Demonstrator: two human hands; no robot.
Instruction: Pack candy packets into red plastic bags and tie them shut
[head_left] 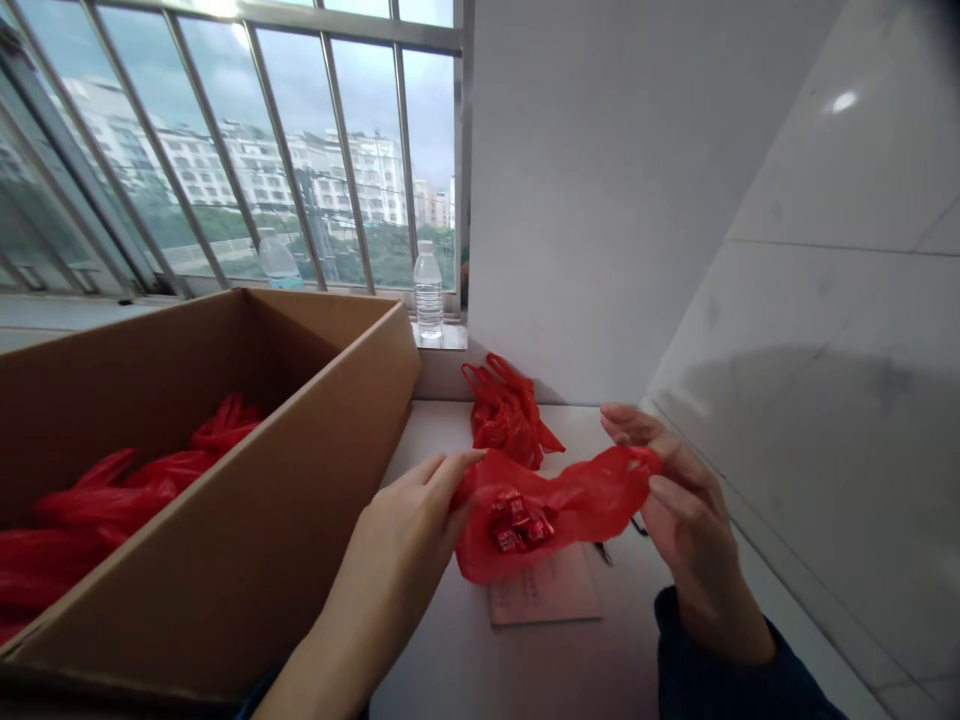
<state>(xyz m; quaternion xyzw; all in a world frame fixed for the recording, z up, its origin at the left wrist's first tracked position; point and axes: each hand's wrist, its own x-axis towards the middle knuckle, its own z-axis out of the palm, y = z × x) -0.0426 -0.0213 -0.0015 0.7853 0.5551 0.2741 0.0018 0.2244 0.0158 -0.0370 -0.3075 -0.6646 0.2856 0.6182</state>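
The held red bag (600,490) partly hides the notepad (562,598), whose writing (529,588) is unreadable.

Thin crinkled plastic bag (607,490), shiny foil-like wrappers (517,520), matt cardboard box (337,430).

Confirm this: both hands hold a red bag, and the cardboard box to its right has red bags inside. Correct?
No: the head view shows the cardboard box left of the red bag. The left hand and right hand hold it; red bags lie inside the box.
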